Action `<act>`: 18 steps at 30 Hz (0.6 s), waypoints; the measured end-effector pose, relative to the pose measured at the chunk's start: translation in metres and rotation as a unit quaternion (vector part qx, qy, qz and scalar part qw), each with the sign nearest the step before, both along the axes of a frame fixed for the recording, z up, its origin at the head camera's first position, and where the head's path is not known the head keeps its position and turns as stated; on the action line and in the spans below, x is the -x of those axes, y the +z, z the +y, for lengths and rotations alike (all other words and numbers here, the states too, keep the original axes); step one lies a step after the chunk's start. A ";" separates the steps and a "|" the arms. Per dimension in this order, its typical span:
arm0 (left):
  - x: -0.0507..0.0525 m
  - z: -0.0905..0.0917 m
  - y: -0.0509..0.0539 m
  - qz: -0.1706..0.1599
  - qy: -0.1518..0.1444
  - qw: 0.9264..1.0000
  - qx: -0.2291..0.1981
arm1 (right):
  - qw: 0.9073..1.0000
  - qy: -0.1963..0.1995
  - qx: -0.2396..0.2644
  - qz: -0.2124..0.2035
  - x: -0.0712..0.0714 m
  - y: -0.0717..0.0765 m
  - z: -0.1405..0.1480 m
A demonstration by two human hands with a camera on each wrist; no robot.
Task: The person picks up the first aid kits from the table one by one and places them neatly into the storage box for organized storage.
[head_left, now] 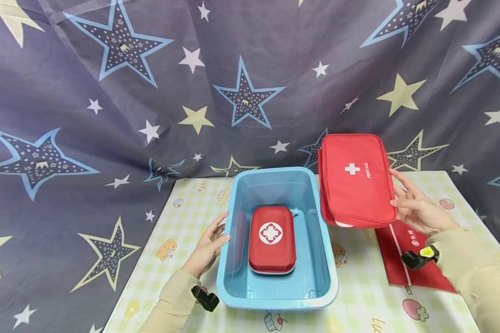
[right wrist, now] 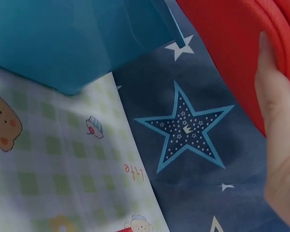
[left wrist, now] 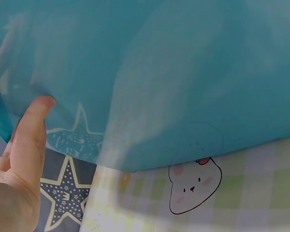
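Grips with the right hand (head_left: 418, 208) the right side of a red, round-cornered fabric first-aid bag (head_left: 358, 189) with a white cross on its face, thumb in front and fingers behind. Holds it raised and slightly tilted near the far edge of the light table with a green-checked, cartoon-printed cover (head_left: 150, 291), right of the middle, beside the far right corner of a deep blue plastic tub (head_left: 275, 303). Cannot tell from these angles whether touching the rim or just apart from it.

Rests the left hand (head_left: 206, 247) against the tub's outer left side, with fingers spread and clasped round nothing.

Farther out, inside the tub, face up near the middle of its floor: a red, rounded, hard-shell case (head_left: 272, 254) with a white round cross emblem. Toward the table's right edge, partly under the right forearm: a flat red pouch (head_left: 391, 263) with a pale lengthwise stripe. Beyond the far edge, a dark blue star-patterned curtain (head_left: 241, 41).

Seems to be a carrying step, with the tub steadied on the left; impossible to say whether toward the tub or away. Probably calls next for a firm grip and clearance above the rim.
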State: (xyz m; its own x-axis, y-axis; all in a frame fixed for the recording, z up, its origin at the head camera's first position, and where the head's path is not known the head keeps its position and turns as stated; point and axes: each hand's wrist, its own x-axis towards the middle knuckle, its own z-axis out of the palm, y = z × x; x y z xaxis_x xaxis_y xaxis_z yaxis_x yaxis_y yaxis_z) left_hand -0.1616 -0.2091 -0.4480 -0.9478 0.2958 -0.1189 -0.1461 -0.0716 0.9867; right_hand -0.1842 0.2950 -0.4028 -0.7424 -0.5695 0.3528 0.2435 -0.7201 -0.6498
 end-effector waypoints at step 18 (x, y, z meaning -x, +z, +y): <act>0.000 0.000 -0.001 -0.002 0.003 1.000 0.002 | 1.000 -0.002 0.000 0.024 0.002 0.013 -0.024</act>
State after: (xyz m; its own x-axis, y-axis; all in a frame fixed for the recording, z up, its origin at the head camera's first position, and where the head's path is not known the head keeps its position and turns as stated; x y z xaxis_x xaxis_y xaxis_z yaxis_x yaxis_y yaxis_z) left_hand -0.1621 -0.2095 -0.4494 -0.9490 0.2900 -0.1239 -0.1495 -0.0675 0.9865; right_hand -0.1857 0.2705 -0.3898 -0.7273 -0.5657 0.3885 0.2084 -0.7215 -0.6604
